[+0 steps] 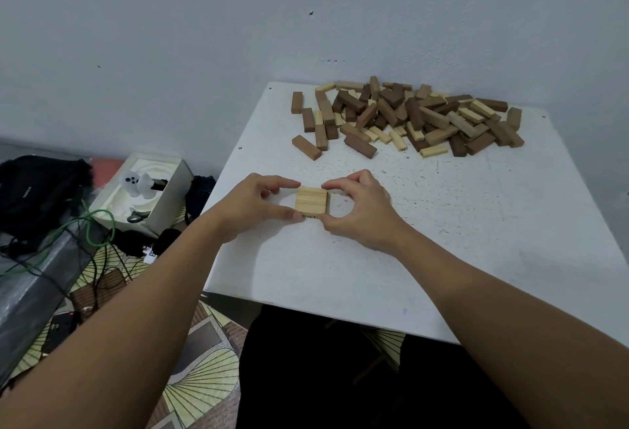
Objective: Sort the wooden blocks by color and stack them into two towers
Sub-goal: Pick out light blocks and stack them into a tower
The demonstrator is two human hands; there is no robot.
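light block layer: being pinched between fingertips of left hand and right hand, thumbs and forefingers being closed on its opposite ends; long axes running left-right; mixed block pile being left well beyond, nearer the right hand, on white table.

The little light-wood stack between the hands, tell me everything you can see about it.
The light-wood stack is a small square of pale, unfinished-looking blocks laid side by side, with at least one more layer showing beneath at its near edge. It sits flat on the white table, well in front of the mixed block pile. The left hand pinches its left side and the right hand its right side, with thumbs and fingertips at the corners.
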